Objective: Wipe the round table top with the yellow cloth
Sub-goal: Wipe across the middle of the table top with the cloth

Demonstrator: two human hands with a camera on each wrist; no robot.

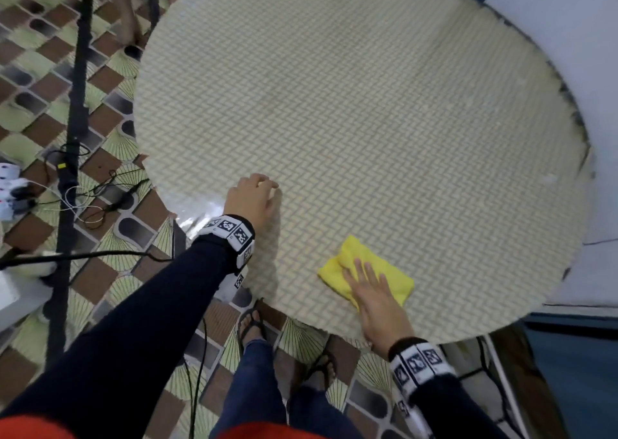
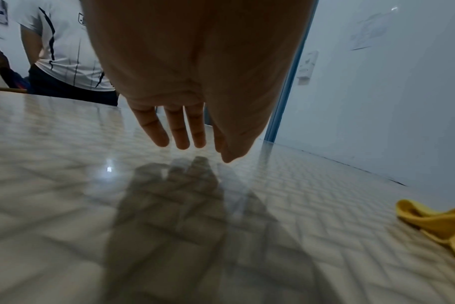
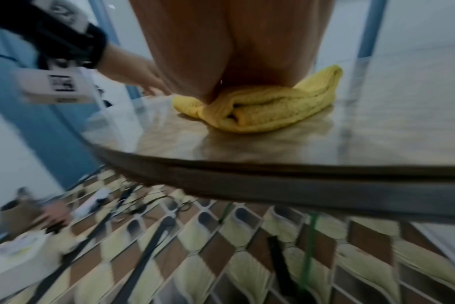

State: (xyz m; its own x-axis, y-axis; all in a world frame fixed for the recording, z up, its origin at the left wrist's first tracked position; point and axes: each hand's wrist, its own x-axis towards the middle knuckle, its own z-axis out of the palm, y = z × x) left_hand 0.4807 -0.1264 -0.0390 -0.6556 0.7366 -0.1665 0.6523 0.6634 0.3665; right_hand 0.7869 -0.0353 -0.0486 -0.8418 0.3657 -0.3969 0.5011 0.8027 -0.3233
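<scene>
A round table top [image 1: 368, 120] with a woven pale pattern under a glossy cover fills the head view. Near its front edge lies a folded yellow cloth [image 1: 393, 273], and my right hand [image 1: 369, 281] presses flat on it with straight fingers. In the right wrist view the palm [image 3: 221, 51] bears down on the bunched cloth [image 3: 262, 107] close to the table edge [image 3: 273, 176]. My left hand [image 1: 257, 192] hovers over the table's left front part, fingers relaxed and holding nothing. The left wrist view shows its fingers [image 2: 179, 131] just above the shiny surface [image 2: 65, 205], the cloth [image 2: 439, 222] off to the right.
A black stand pole [image 1: 78, 104] and loose cables [image 1: 100, 197] lie on the patterned floor to the left. Another person's legs [image 1: 128, 13] stand beyond the table's far left; their white shirt [image 2: 65, 51] shows in the left wrist view. A white wall [image 1: 568, 37] borders the right.
</scene>
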